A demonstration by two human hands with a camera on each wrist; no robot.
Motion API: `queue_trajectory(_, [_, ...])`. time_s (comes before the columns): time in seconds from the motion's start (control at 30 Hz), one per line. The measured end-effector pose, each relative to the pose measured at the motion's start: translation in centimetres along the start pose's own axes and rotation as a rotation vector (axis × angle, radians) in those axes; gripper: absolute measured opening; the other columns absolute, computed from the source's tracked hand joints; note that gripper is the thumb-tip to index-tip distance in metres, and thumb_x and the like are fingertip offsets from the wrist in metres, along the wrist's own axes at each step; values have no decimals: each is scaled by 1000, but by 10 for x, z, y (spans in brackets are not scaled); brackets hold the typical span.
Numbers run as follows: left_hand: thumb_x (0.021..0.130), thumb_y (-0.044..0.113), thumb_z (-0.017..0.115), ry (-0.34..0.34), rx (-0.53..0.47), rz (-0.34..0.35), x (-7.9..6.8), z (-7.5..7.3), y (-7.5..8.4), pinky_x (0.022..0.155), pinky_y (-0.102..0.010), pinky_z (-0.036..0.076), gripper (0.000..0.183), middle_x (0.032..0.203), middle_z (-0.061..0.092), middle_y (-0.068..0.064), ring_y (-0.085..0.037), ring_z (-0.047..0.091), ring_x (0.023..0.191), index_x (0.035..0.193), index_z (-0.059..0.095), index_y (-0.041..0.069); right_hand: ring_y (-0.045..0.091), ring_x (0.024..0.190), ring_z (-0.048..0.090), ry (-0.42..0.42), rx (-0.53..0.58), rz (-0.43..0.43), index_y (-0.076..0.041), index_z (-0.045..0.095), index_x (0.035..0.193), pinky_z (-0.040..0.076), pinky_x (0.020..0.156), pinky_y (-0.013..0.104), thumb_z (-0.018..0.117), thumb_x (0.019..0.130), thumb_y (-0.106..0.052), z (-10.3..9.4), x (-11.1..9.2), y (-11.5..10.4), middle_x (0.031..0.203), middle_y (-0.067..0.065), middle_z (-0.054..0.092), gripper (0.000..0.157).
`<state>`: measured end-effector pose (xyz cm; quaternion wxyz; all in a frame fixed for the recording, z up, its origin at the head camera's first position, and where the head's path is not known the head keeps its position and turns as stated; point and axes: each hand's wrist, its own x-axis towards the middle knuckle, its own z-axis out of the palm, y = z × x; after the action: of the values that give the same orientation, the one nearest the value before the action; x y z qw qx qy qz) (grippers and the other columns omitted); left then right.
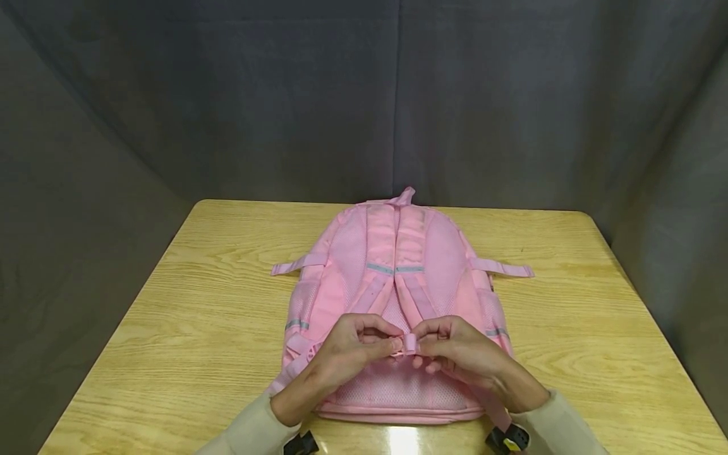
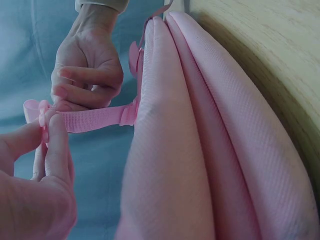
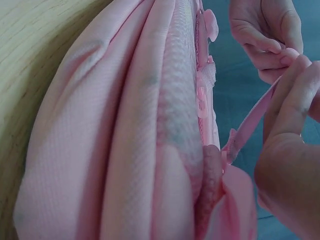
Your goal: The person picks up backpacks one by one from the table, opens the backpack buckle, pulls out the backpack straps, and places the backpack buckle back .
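A pink backpack point(image 1: 352, 284) lies on the table, its shoulder straps point(image 1: 409, 237) facing up. Both hands meet above its lower part. The left hand point(image 1: 355, 347) pinches a small pink plastic buckle point(image 2: 45, 120) between thumb and fingers. A webbing strap point(image 2: 95, 119) runs from the bag's edge to this buckle, and its end folds into a loop point(image 1: 410, 343). At that loop, the right hand point(image 1: 466, 354) pinches the webbing with thumb and index finger, its other fingers curled. In the right wrist view the right hand's fingertips partly hide the buckle.
The wooden table point(image 1: 188, 328) extends to both sides of the bag. Loose strap ends point(image 1: 298, 264) stick out left and right, and a top loop point(image 1: 406, 196) points backwards. A dark grey curtain point(image 1: 284, 101) hangs behind and at the sides.
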<state>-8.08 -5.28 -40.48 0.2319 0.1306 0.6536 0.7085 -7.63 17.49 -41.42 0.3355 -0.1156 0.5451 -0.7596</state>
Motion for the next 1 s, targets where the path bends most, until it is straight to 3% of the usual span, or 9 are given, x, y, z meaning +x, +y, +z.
queue_trajectory(0.27, [88,0,71,-18,-38,-2,0,0,0,71,-25,59,22,86,71,-3,-9,69,76,105,66,-13,6,77,69,-25,24,-17,-7,67,98,54,65,14,55,94,5,2,2,0,82,1,74,18])
queue_trajectory(0.7, [87,-1,69,-45,35,35,2,-1,1,71,-22,58,20,86,72,-10,-9,69,76,101,66,-15,6,80,71,-81,108,-49,-6,69,99,56,70,15,50,95,10,-1,2,2,85,1,74,25])
queue_trajectory(1.0, [87,-1,69,-57,86,40,1,-1,4,71,-23,58,16,87,74,-13,-10,69,75,100,69,-10,6,80,69,-88,91,-52,-6,71,101,55,71,15,53,94,9,0,1,3,88,1,74,25])
